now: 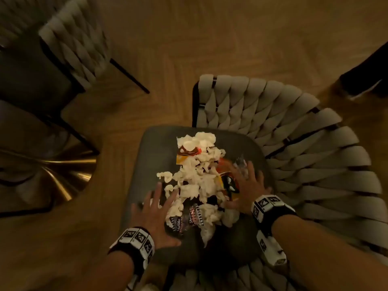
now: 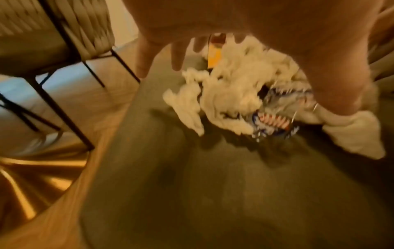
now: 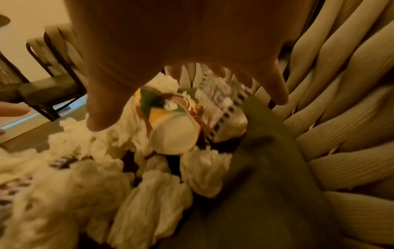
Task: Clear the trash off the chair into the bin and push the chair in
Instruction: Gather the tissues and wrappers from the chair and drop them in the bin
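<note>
step: gathering. Judging by the layout, this is the scoop-up stage; nothing has reached a bin, and no bin shows in any view.
trash: loose heap of crumpled white tissues mixed with snack wrappers, lying mid-seat on the chair. An orange wrapper sits on the heap's right side.
left hand: fingers spread and straight, at the heap's left edge, low over the grey seat. Not gripping anything.
right hand: fingers spread, over the heap's right edge beside the woven backrest. Nothing held.
hands: apart, one on each side of the pile.
contact: blur too heavy to tell if fingertips touch the tissues.
next: likely close both hands inward under the heap and compress. Tissues are light and loose, so stray bits may drop.
chair push: not yet done; the chair stands out on the wood floor.
</note>
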